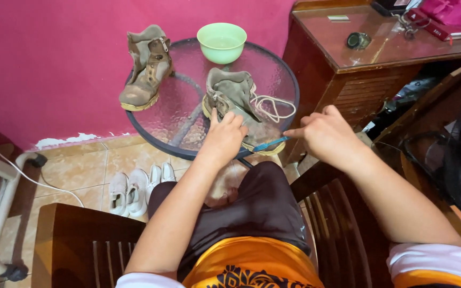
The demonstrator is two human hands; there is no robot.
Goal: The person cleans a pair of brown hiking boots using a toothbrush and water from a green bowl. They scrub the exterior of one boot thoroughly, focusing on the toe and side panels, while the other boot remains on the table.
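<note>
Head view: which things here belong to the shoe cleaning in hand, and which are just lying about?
In use:
- dusty tan boot with loose white laces, steadied by the left hand
- thin blue brush, held by the right hand
- round glass table

Possibly in use:
- second tan boot
- green bowl

Lying about:
- white sneakers on the floor
- dark round object on the wooden cabinet

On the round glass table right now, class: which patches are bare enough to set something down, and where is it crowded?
Bare glass lies between the far boot and near boot, and right of the green bowl. The near edge is crowded by left hand, right hand and blue brush.
</note>
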